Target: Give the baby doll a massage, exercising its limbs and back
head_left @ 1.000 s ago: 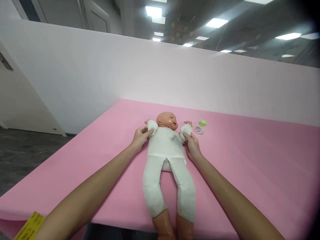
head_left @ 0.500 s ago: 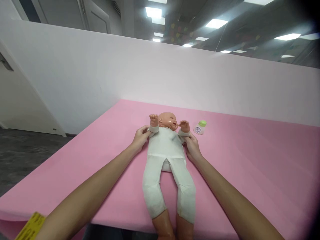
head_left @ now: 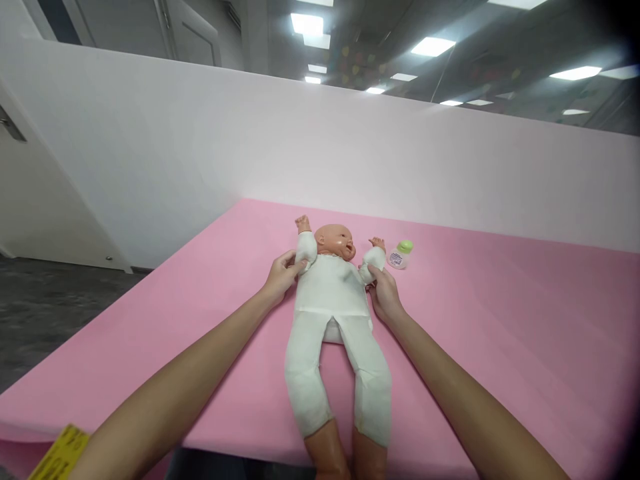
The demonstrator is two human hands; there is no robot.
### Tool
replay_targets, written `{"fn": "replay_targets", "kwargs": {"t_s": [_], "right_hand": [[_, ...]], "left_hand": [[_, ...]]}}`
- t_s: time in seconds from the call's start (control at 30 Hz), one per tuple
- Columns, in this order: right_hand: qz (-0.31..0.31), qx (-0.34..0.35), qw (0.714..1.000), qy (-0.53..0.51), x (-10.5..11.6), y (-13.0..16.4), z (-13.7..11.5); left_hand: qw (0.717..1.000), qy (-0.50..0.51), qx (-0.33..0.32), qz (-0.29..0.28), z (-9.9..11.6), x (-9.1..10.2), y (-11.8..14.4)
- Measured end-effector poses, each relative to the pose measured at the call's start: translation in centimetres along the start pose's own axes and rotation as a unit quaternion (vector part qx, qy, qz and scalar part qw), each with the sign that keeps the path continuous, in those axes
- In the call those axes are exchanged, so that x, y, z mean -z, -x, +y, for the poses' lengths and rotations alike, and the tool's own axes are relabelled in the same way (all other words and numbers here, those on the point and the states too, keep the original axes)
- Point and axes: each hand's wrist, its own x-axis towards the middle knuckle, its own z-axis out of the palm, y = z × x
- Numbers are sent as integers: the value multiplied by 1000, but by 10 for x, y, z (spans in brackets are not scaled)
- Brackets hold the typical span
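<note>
The pink table [head_left: 500,320] runs off the bottom edge, and the baby doll's [head_left: 333,300] feet are cut off there too. The doll lies on its back in the middle, in white clothes. Its arms were up over its chest half a second ago; now they are spread out by its head. The left hand [head_left: 281,275] pinches one sleeve, the right hand [head_left: 385,293] pinches the other, fingers closed on the cloth. A small bottle [head_left: 400,255] with a green cap lies near the doll's hand.
</note>
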Motion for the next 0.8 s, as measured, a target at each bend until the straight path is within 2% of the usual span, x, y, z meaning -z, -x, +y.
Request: {"fn": "replay_targets", "kwargs": {"t_s": [0.57,0.8], "right_hand": [[-4,5,1000,6,-1,2,-2],[-18,22,1000,11,-2,2,-1]], "left_hand": [[1000,11,-1,6,3,-2,0],[1000,-1,8,-4,-3,1,-1]]}}
